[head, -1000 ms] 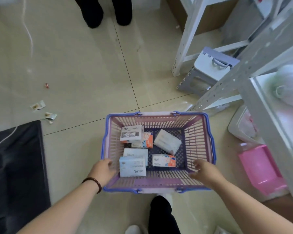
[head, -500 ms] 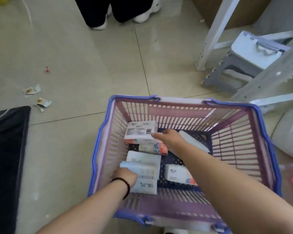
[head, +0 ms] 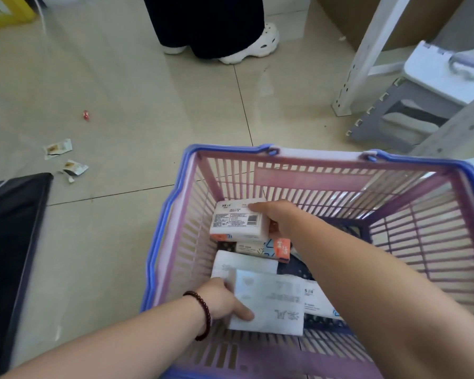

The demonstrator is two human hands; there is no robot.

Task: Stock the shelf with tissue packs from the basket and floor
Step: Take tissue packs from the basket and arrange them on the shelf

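Observation:
A pink basket with a blue rim (head: 323, 184) stands on the tiled floor below me, holding several tissue packs. My left hand (head: 222, 300), a bead bracelet on its wrist, grips a pale blue tissue pack (head: 268, 303) at the basket's near left. My right hand (head: 278, 217) holds a white pack with a barcode label (head: 237, 220) at the far left of the basket. Between them lie an orange-and-white pack (head: 266, 248) and another white pack (head: 244, 263). My right forearm hides the packs further right.
A person in dark trousers and white shoes (head: 246, 46) stands beyond the basket. A white shelf leg (head: 361, 64) and a grey folding stool (head: 419, 99) are at the right. Torn wrappers (head: 66, 157) litter the floor at left, beside a black mat (head: 8, 242).
Both hands left the basket's rim and went inside. Each has closed on a pack, the left on the pale blue one, the right on the barcode one. My view moved closer.

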